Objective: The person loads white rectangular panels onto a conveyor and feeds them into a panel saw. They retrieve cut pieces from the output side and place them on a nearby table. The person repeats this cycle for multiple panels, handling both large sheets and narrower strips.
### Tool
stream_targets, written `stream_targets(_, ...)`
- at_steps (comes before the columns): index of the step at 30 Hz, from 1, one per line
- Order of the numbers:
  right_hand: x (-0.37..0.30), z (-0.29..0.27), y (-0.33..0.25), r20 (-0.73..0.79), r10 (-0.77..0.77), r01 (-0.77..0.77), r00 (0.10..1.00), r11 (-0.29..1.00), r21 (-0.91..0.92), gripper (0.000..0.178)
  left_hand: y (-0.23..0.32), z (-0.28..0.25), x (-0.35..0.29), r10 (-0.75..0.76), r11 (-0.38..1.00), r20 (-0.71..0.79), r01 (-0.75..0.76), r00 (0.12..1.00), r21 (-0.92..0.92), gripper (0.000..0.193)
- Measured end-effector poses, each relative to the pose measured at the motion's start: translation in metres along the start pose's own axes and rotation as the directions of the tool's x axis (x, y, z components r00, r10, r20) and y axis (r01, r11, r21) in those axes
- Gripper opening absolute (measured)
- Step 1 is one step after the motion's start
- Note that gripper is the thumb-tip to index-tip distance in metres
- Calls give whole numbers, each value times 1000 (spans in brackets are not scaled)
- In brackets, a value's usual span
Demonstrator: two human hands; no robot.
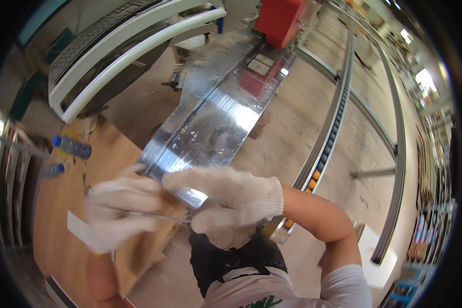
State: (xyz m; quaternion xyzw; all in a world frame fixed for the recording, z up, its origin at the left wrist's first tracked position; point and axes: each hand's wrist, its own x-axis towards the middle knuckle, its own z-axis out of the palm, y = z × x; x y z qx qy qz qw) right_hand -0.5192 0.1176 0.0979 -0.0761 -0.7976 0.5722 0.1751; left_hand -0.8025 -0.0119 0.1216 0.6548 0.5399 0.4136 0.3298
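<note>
My left hand (pixel 120 213), in a white knitted glove and smeared by motion, is closed around a thin metal rod (pixel 159 216). The rod's far end reaches toward my right hand (pixel 231 197), also gloved in white. Fingers stretched left and thumb apart, that hand is open over the near end of a long shiny metal plate (pixel 210 128). Whether the rod's tip touches the right thumb I cannot tell. At the plate's far end sits a red machine head (pixel 277 23), with a small light rectangular piece (pixel 259 64) beneath it.
On the left stands a wooden tabletop (pixel 61 215) with blue-capped bottles (pixel 74 148). A white curved rail (pixel 138 43) lies beyond it. To the right runs a metal roller track (pixel 333 123) with orange rollers near me. Shelves (pixel 431 226) line the far right.
</note>
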Motion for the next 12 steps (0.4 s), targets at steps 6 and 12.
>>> stream_targets(6,-144,-70,-16,272,506,-574,819,740,351,61,46,221,24,-56,989,-50,49,997,-138,28)
stream_targets(12,-233,-165,19,-67,678,-640,732,718,275,67,13,277,23,-331,650,-615,646,716,401,22)
